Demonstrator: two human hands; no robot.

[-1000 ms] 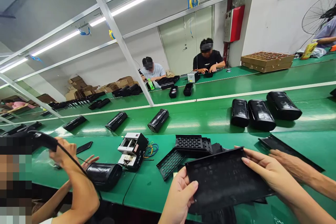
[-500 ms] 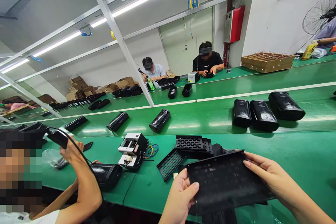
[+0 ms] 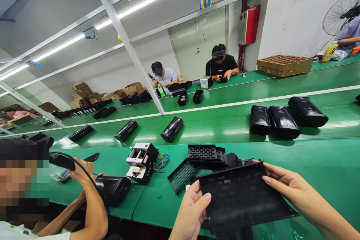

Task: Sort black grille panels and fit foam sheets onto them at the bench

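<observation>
Between my two hands is a black rectangular panel (image 3: 244, 195), tilted toward me above the bench edge. My left hand (image 3: 195, 210) is closed on its left edge, thumb on the near face. At the upper right corner my right hand (image 3: 284, 180) grips it, thumb in front and fingers behind. Just beyond the panel lies a pile of black slotted panels (image 3: 206, 153) on the green bench, with one slotted panel (image 3: 181, 175) slanting off to the left. Part of the pile is hidden behind the held panel.
Left of the pile stands a small white-and-black machine (image 3: 143, 162) with coiled wires (image 3: 162, 161). A co-worker's arm (image 3: 91, 198) holds a corded tool near a black case (image 3: 112, 190). Several black cases (image 3: 283, 122) rest on the green conveyor (image 3: 219, 127). Other people sit across it.
The panel and both my hands stay nearly in place; the panel's lower right corner has shifted slightly right. The co-worker's hand with the corded tool has come down a little.
</observation>
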